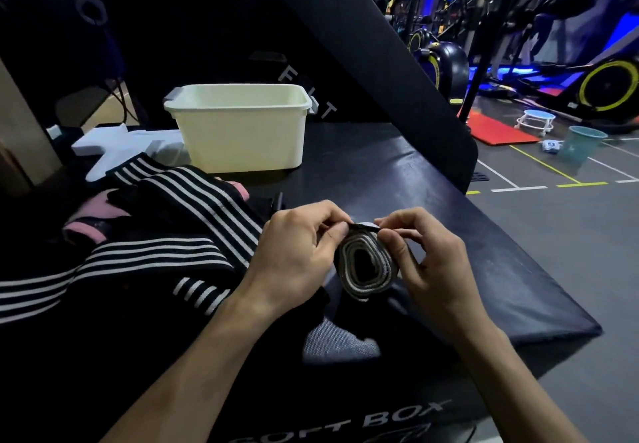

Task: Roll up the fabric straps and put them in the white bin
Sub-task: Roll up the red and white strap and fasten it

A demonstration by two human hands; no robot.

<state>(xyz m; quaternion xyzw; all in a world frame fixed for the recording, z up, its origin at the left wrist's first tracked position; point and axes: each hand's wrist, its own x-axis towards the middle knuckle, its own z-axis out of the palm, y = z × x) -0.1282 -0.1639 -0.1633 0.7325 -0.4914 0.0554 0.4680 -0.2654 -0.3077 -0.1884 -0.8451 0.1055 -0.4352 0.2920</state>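
I am holding one strap roll [366,266] between both hands, just in front of the bin [238,128] and raised a little off the bench [397,173]. My left hand [297,252] is pinching the roll's top edge, fingers [332,231] curled on it, and my right hand [425,252] is pinching the loose tail end at the top, so I judge this roll is nearly finished and only wants its end fixed down.

The bin is standing upright, and I cannot see inside it, so whether any rolls are already in it I cannot tell. Left of the bin and nearer me, a heap of straps [166,235] is lying unrolled (black with white stripes, some pink showing beneath), so most of the work looks to be remaining.

The roll is showing its end to me: flattened grey and black coils around a dark hollow core, fairly tight.
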